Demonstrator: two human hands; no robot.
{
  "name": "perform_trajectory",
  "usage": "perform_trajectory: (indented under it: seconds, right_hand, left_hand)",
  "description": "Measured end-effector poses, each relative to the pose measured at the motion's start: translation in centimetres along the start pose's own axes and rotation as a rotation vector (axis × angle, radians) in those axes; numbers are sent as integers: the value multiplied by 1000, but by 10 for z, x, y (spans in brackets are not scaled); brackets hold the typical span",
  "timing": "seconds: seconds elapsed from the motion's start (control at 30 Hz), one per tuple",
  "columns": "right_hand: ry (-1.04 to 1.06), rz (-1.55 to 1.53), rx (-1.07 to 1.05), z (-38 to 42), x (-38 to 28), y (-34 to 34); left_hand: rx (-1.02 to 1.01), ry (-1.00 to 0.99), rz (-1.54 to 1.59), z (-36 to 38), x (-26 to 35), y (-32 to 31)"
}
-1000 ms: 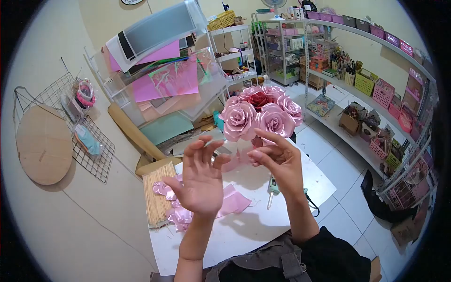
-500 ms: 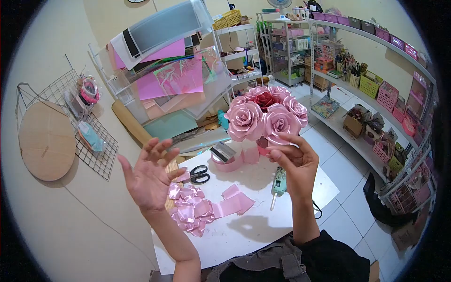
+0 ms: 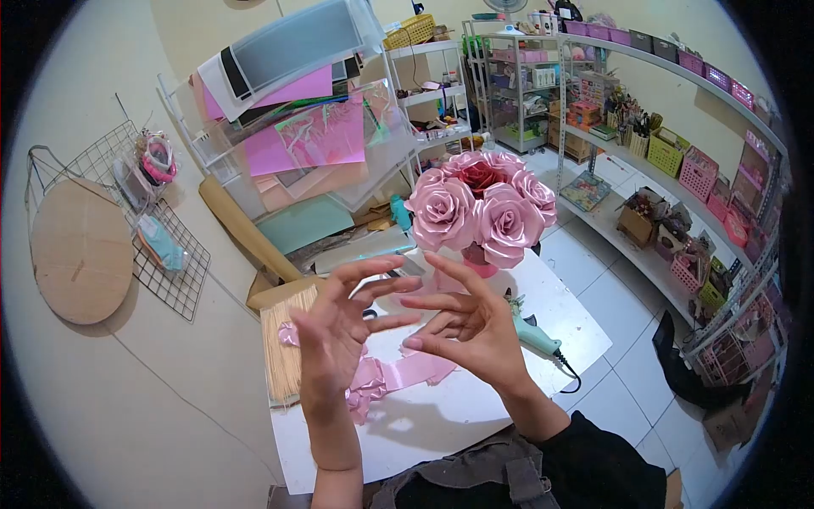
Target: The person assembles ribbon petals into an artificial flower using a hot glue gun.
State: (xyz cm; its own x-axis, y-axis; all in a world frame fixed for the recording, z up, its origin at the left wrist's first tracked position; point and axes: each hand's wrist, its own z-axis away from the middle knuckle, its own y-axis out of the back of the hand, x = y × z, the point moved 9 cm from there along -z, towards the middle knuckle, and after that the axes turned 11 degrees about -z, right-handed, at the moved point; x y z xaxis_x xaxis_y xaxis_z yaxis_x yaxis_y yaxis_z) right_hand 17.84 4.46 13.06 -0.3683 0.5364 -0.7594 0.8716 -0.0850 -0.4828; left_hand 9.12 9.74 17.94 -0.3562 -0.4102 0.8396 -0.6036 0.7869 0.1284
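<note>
My left hand is raised over the white table with its fingers spread and nothing in it. Facing it, my right hand has its fingers apart and also looks bare. Just beyond my hands stands a bunch of pink satin ribbon roses with a deeper red one among them, in a pink pot. Below my hands lie cut pieces of pink ribbon, partly covered by them. A mint-green glue gun with a black cord rests to the right of my right hand.
A bundle of thin wooden sticks lies at the left of the white table. Sheets of wrapping paper hang on a rack behind. Metal shelves with baskets and boxes line the right. A wire grid hangs on the left wall.
My right hand has come down and left from beside the roses. My left hand has moved right, so the two are close together. The glue gun shows more, the scissors less.
</note>
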Motion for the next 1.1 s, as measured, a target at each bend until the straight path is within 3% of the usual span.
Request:
perform_trajectory:
  seconds: [0.13, 0.2, 0.43, 0.5, 0.63, 0.73, 0.83, 1.07, 1.1]
  right_hand:
    - [54, 97, 38, -1, -1, 5]
    - [55, 145, 35, 0, -1, 7]
    - [-42, 456, -91, 11, -8, 4]
    - [-136, 534, -194, 14, 0, 2]
    - [-159, 474, -219, 16, 4, 13]
    - [-5, 458, -88, 9, -10, 29]
    - [35, 205, 8, 6, -15, 31]
    - [84, 85, 29, 0, -11, 26]
    - [92, 67, 19, -1, -12, 25]
  left_hand:
    - [-63, -29, -194, 5, 7, -19]
    - [-36, 60, -217, 6, 3, -19]
    - [-180, 189, -72, 8, -14, -24]
    - [-319, 184, -69, 11, -16, -34]
    - [-145, 90, -49, 5, -3, -8]
    - [14, 103, -51, 5, -2, 8]
    - [-113, 65, 47, 6, -4, 6]
    - [-223, 32, 178, 5, 1, 3]
    - [-268, 36, 404, 5, 3, 1]
